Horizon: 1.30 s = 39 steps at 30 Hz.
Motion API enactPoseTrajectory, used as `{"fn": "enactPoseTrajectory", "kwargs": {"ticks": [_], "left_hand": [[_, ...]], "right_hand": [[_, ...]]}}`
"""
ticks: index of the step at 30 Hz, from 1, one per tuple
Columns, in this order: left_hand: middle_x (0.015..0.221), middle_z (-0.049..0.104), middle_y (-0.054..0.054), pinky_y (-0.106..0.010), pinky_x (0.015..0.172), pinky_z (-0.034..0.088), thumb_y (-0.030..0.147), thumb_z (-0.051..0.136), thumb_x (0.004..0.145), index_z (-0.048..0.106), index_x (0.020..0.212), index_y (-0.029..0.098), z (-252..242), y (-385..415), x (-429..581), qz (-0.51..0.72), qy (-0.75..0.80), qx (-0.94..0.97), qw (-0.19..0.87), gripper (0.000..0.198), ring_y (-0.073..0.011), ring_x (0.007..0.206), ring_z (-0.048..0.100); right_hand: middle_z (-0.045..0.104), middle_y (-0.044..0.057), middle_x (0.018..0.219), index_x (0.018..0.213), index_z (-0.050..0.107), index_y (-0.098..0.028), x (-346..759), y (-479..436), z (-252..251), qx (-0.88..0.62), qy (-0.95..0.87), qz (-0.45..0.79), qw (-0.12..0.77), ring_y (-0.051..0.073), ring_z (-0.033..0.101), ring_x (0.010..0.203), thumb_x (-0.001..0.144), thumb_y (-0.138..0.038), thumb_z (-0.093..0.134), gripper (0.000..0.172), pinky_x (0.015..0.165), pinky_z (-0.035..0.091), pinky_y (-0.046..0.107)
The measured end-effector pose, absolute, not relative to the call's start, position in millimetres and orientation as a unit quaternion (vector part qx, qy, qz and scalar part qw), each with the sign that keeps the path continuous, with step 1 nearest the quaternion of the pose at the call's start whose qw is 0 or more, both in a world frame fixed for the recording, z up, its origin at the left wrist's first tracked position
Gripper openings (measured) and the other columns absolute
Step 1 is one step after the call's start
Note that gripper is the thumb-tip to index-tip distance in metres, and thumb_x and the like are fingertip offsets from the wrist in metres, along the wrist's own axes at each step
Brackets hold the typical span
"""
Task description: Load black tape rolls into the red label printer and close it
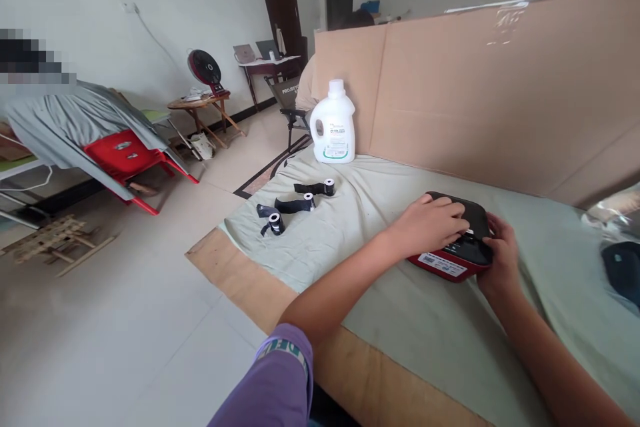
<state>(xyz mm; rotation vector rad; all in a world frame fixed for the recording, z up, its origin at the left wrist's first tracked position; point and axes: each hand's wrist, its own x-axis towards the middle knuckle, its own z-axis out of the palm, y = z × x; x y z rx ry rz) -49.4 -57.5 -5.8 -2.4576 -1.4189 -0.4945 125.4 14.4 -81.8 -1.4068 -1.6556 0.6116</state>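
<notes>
Standing on the cloth (390, 310) is a big white bottle (336, 127) with a white cap and a handle. Three small black rolls (308, 201) lie nearer than the bottle and to its left, each with a white core and a loose black strip. Just behind the bottle, and going far to its right, a tall sheet of cardboard (465, 93) stands up like a wall and hides much of the room. Far to the right of the bottle lie a clear shiny wrap (613, 210) and a dark thing (623, 270), too blurry to name.

A red and black box (477, 250) sits nearer than the bottle and to its right. The left hand (433, 223) lies on the box's black top with bent fingers and hides part of it; whether it grips cannot be told. The right hand (503, 257) is clamped on the box's right side.

The cloth is pale green and wrinkly under the bottle, and bare wood (225, 260) shows along the near edge. Past the bottle, to its left, a fan (205, 67) stands on a small wooden table (200, 103). Far left of the bottle, a person in grey (90, 113) sits on a red chair (120, 153). The floor (160, 320) is pale and shiny.
</notes>
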Motion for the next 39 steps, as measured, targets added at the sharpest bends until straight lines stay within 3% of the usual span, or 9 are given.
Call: {"fn": "enactPoseTrajectory", "kwargs": {"ticks": [3, 7, 10, 13, 16, 18, 28, 39], "left_hand": [[0.12, 0.061, -0.009, -0.037, 0.093, 0.035, 0.023, 0.039, 0.103, 0.069, 0.106, 0.021, -9.1, -54.6, -46.9, -0.18, -0.508, -0.834, 0.118, 0.03, -0.0224, 0.117, 0.052], [0.129, 0.058, -0.007, -0.04, 0.103, 0.035, 0.035, 0.042, 0.102, 0.067, 0.112, 0.024, -18.5, -49.1, -48.0, -0.258, -0.552, -0.792, 0.031, 0.029, -0.0236, 0.125, 0.048], [0.143, 0.05, -0.005, -0.041, 0.115, 0.031, 0.041, 0.051, 0.094, 0.06, 0.129, 0.029, -33.9, -40.3, -56.0, -0.387, -0.565, -0.72, -0.11, 0.038, -0.0261, 0.137, 0.04], [0.155, 0.038, -0.005, -0.037, 0.122, 0.025, 0.03, 0.054, 0.082, 0.049, 0.142, 0.028, -54.6, -28.5, -63.1, -0.505, -0.522, -0.618, -0.302, 0.06, -0.0261, 0.148, 0.03], [0.16, 0.036, -0.003, -0.037, 0.122, 0.026, 0.025, 0.057, 0.072, 0.036, 0.152, 0.028, -71.4, -21.1, -63.6, -0.575, -0.433, -0.5, -0.481, 0.083, -0.0267, 0.15, 0.03], [0.161, 0.036, 0.002, -0.037, 0.123, 0.025, 0.024, 0.06, 0.068, 0.032, 0.154, 0.032, -77.3, -20.4, -61.5, -0.601, -0.388, -0.437, -0.546, 0.09, -0.0267, 0.151, 0.03], [0.16, 0.04, 0.004, -0.035, 0.123, 0.025, 0.014, 0.062, 0.061, 0.043, 0.146, 0.033, -83.5, -22.9, -50.7, -0.671, -0.338, -0.307, -0.584, 0.088, -0.0244, 0.152, 0.03], [0.152, 0.049, 0.001, -0.038, 0.12, 0.029, 0.013, 0.065, 0.056, 0.058, 0.13, 0.029, -84.3, -23.2, -50.0, -0.677, -0.33, -0.293, -0.589, 0.076, -0.029, 0.147, 0.037]], "right_hand": [[0.05, 0.007, 0.154, 0.144, 0.043, -0.036, 120.3, 13.5, -87.4, -0.486, -0.604, 0.408, 0.483, 0.021, 0.051, 0.139, 0.07, -0.027, 0.038, 0.074, 0.097, 0.054, 0.041], [0.052, 0.004, 0.153, 0.137, 0.052, -0.036, 117.6, 14.2, -88.9, -0.444, -0.537, 0.482, 0.531, 0.024, 0.049, 0.141, 0.069, -0.028, 0.047, 0.069, 0.105, 0.049, 0.044], [0.057, 0.005, 0.147, 0.133, 0.055, -0.03, 115.8, 14.5, -92.8, -0.417, -0.473, 0.525, 0.571, 0.027, 0.054, 0.135, 0.062, -0.027, 0.054, 0.071, 0.111, 0.043, 0.047], [0.062, 0.006, 0.138, 0.13, 0.058, -0.026, 114.2, 14.3, -97.9, -0.38, -0.417, 0.567, 0.6, 0.026, 0.059, 0.124, 0.058, -0.026, 0.061, 0.072, 0.109, 0.043, 0.045], [0.064, 0.004, 0.134, 0.128, 0.059, -0.027, 114.4, 13.4, -101.4, -0.357, -0.412, 0.581, 0.604, 0.024, 0.061, 0.118, 0.062, -0.027, 0.064, 0.066, 0.104, 0.046, 0.043], [0.064, 0.001, 0.134, 0.128, 0.059, -0.03, 115.2, 13.0, -103.2, -0.349, -0.422, 0.584, 0.6, 0.024, 0.061, 0.118, 0.065, -0.027, 0.064, 0.063, 0.103, 0.048, 0.043], [0.057, -0.003, 0.146, 0.138, 0.056, -0.035, 116.9, 11.5, -108.2, -0.326, -0.442, 0.59, 0.591, 0.027, 0.051, 0.138, 0.074, -0.028, 0.059, 0.064, 0.117, 0.039, 0.051], [0.057, -0.005, 0.147, 0.137, 0.059, -0.032, 116.3, 10.3, -104.7, -0.325, -0.445, 0.594, 0.586, 0.029, 0.043, 0.145, 0.069, -0.028, 0.059, 0.068, 0.124, 0.029, 0.052]]}}
